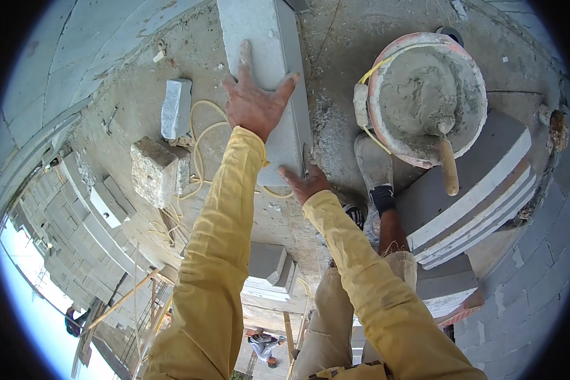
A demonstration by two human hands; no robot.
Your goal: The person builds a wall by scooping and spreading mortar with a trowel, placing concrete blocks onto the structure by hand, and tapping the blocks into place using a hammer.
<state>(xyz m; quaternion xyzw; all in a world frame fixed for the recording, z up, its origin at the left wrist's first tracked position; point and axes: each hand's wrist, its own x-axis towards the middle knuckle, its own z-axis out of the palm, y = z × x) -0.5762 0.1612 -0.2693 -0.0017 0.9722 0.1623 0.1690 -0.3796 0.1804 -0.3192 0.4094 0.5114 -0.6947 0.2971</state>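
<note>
A long, smooth grey building block [254, 22] lies on the concrete floor, straight ahead of me. My left hand [254, 101] rests on its upper face, fingers spread and palm down. At the block's near right corner is my right hand [305, 182], with its thumb on the upper face and its other fingers along the side, partly hidden. To the right stands a round bucket [373, 104] of wet grey mortar [418, 88]. A trowel [448, 161] is stuck in the mortar, its wooden handle leaning over the bucket's near rim.
Flat grey blocks [475, 171] are stacked at the right, near my foot [375, 158]. Broken block pieces [176, 107] and a loose pale cord [199, 142] lie at the left. Below, past a drop, a person [264, 345] is visible. Block walls [107, 38] surround the floor.
</note>
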